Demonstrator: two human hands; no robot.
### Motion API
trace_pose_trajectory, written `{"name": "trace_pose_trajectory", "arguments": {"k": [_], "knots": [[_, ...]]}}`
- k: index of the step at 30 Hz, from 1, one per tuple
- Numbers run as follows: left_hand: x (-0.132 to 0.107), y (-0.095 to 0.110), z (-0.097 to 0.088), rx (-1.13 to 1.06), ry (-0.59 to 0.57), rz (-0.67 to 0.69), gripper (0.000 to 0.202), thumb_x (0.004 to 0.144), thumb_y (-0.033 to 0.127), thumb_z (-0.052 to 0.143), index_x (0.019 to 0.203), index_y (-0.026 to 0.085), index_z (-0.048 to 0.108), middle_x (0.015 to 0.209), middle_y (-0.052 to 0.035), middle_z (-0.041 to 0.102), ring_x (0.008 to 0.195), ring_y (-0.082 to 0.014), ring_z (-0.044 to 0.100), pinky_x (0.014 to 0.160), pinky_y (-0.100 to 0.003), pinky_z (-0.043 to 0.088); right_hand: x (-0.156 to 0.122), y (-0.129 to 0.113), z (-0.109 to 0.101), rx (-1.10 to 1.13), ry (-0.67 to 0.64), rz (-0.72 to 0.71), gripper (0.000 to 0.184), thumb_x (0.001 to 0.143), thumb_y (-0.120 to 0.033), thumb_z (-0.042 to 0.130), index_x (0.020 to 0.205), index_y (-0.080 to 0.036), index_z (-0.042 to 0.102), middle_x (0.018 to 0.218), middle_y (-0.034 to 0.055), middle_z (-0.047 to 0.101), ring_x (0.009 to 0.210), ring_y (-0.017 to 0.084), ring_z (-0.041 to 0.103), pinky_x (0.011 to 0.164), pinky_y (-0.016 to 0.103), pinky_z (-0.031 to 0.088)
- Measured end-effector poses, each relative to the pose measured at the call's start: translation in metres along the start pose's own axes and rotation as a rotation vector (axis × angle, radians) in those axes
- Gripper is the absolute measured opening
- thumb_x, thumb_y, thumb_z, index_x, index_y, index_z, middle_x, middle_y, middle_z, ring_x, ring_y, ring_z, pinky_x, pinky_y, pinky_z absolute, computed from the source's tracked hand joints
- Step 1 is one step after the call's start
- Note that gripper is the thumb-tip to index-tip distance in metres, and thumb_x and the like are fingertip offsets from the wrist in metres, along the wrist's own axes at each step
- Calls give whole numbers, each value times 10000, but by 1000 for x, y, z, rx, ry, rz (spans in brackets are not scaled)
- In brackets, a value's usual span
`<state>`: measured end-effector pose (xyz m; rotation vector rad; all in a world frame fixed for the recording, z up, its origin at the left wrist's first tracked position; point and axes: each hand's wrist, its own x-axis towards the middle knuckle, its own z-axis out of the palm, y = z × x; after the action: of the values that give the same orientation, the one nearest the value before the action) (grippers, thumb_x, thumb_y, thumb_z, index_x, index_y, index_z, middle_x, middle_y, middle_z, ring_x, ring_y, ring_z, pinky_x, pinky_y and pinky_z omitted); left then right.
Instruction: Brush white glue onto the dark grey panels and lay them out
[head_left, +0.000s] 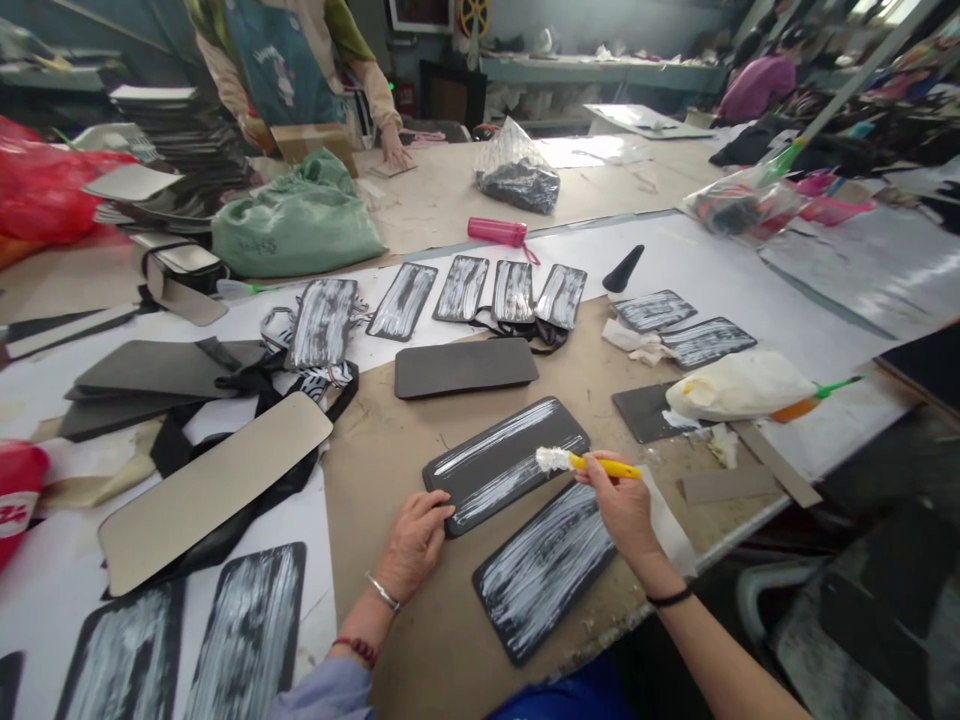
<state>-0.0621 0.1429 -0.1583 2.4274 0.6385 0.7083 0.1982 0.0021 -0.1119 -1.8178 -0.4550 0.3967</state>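
My right hand [621, 500] pinches a small yellow-handled brush [604, 466], its bristles loaded with white paste. The brush tip is over a dark rectangular panel [495, 468] with rounded corners, which bears white streaks along both long sides and a mostly dark middle. At that panel's lower left corner, my left hand [416, 540] grips the edge with bent fingers. Partly behind my right hand lies a second dark panel [536, 570], streaked white over most of its face. Beyond them is a stack of plain dark panels [465, 367].
Several smaller white-streaked panels [403, 300] lie across the back. A white bottle [739, 386] rests on its side at right, near cardboard strips [731, 484]. Beige and streaked panels lie at left. A co-worker [292, 80] stands across the table, past a green bag [296, 220].
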Motion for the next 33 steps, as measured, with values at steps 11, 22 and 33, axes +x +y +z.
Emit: {"name": "trace_pose_trajectory", "arguments": {"k": [11,22,33], "knots": [[-1,5,1,-39,49,-63,332,776,35,415,949,206,642,984,-61,668,937,-169,587,839,-356,528,21,-19,-35,-141,60,-136,408,745,-570,617,829,-171,587,708,59,650,610,228,657,590,346,549],[-4,2,-1,-147,-3,-209,424,740,2,347,1017,187,610,987,-55,678,960,-153,592,873,-363,513,-78,-26,65,198,-400,88,330,770,-512,631,806,-185,597,732,40,633,591,203,649,555,341,594],[-13,10,4,52,-3,-93,406,764,24,415,1060,211,623,1086,-72,648,1031,-194,563,892,-407,503,-32,-40,45,95,-181,-27,328,759,-496,652,820,-178,601,758,49,629,594,203,645,574,346,591]]}}
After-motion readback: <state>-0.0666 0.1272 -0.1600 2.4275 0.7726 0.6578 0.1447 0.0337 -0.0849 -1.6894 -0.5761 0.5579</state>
